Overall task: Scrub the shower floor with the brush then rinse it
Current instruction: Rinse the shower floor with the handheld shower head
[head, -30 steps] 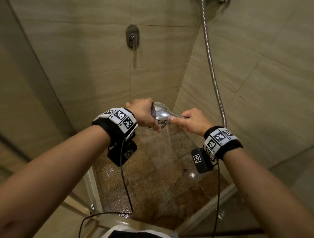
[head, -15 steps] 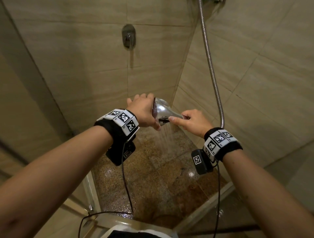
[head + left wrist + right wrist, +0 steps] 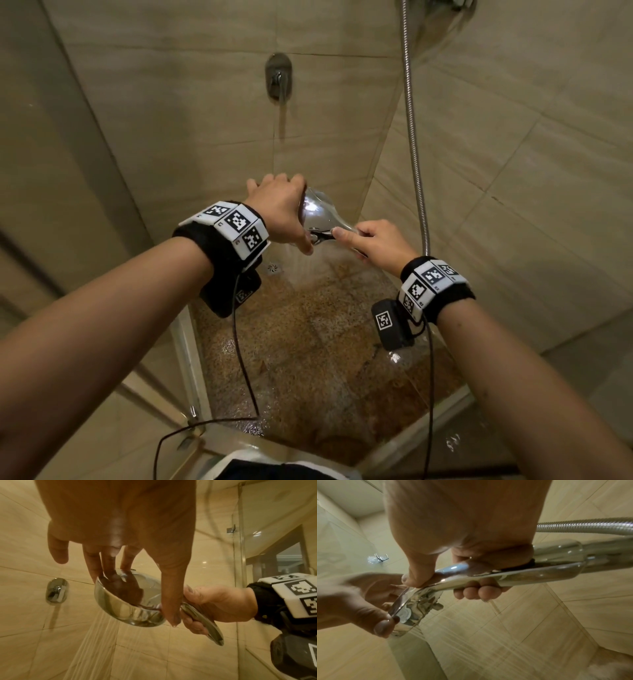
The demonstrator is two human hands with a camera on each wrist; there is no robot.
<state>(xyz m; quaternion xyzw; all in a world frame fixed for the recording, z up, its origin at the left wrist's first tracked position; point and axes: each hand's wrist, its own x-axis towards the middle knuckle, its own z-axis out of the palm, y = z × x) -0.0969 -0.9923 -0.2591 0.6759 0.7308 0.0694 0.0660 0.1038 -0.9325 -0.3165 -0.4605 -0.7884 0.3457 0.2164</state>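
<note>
Right hand (image 3: 375,244) wraps its fingers (image 3: 476,591) round the handle of the shower head (image 3: 322,214). Left hand (image 3: 279,209) cups the head's rim, thumb and fingertips pinching it. Water sprays down onto the wet speckled shower floor (image 3: 308,359), near the drain (image 3: 274,268)

The shower head (image 3: 320,214) and hose (image 3: 412,130) are shiny chrome, the shower floor (image 3: 308,342) speckled brown, the wall tiles (image 3: 171,113) beige.

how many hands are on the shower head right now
2. The right hand grips the handle of the shower head; the left hand holds the round head, fingers over the top and thumb at its rim.
</note>
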